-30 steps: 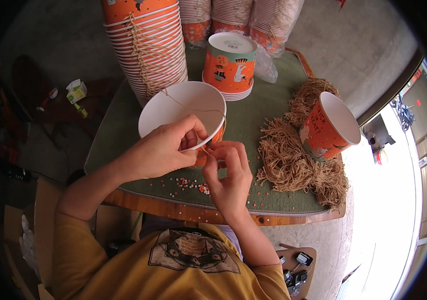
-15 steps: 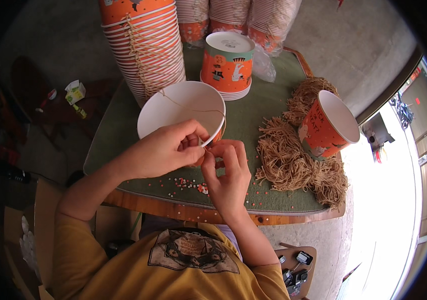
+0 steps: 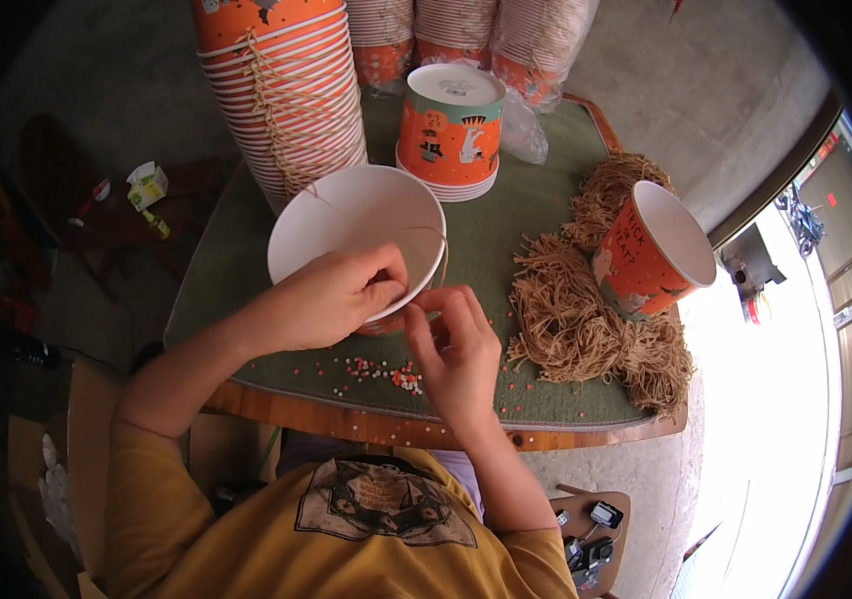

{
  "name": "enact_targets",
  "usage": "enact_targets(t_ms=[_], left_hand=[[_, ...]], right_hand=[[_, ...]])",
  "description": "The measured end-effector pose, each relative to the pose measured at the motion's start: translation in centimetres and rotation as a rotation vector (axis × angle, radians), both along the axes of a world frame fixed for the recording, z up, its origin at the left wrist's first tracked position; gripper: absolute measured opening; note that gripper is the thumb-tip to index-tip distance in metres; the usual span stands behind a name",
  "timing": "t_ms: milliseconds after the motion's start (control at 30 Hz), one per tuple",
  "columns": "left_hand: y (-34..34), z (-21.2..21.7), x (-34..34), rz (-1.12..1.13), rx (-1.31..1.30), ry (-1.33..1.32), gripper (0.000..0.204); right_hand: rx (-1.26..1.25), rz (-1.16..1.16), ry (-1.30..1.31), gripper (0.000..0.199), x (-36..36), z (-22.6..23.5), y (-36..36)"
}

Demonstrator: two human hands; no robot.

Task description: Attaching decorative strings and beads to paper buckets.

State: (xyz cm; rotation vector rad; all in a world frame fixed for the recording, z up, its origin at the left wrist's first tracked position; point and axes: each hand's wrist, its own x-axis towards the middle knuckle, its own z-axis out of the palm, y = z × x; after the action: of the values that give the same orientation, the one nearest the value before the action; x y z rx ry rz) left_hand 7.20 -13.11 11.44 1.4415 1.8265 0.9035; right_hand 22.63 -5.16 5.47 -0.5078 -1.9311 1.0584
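A white-lined paper bucket (image 3: 311,225) with an orange outside stands tilted toward me on the green-topped table. Over its right rim runs a thin tan cord (image 3: 443,262), dropping outside toward my right hand; a short piece also shows at the far inner wall. My left hand (image 3: 331,299) reaches over the near rim, thumb and fingers pinched inside the bucket; what they hold is hidden. Outside the same rim, my right hand (image 3: 459,344) has bent fingers closed at the cord. Small orange and white beads (image 3: 386,374) lie scattered below the hands.
Tall stacked buckets (image 3: 286,110) with cords rise at the back left. Upside-down buckets (image 3: 451,135) stand behind the worked bucket, bagged stacks (image 3: 451,40) farther back. At right, another bucket (image 3: 635,255) leans on tan cord bundles (image 3: 561,319). The wooden table edge (image 3: 426,432) is near me.
The bucket has shifted slightly left. My left fingers have gone from the rim's edge to inside the bucket. The cord loop over the right rim looks shorter; my right hand stays by the rim.
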Motion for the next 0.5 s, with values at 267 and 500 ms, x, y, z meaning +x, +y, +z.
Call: enact_targets(t_ms=[267, 500], left_hand=[[0.1, 0.6, 0.4, 0.006, 0.376, 0.213, 0.003], [0.3, 0.0, 0.7, 0.010, 0.304, -0.188, 0.029]], right_hand=[[-0.149, 0.101, -0.007, 0.011, 0.2, 1.6, 1.9], [-0.495, 0.283, 0.182, 0.010, -1.0, 0.1, 2.2]])
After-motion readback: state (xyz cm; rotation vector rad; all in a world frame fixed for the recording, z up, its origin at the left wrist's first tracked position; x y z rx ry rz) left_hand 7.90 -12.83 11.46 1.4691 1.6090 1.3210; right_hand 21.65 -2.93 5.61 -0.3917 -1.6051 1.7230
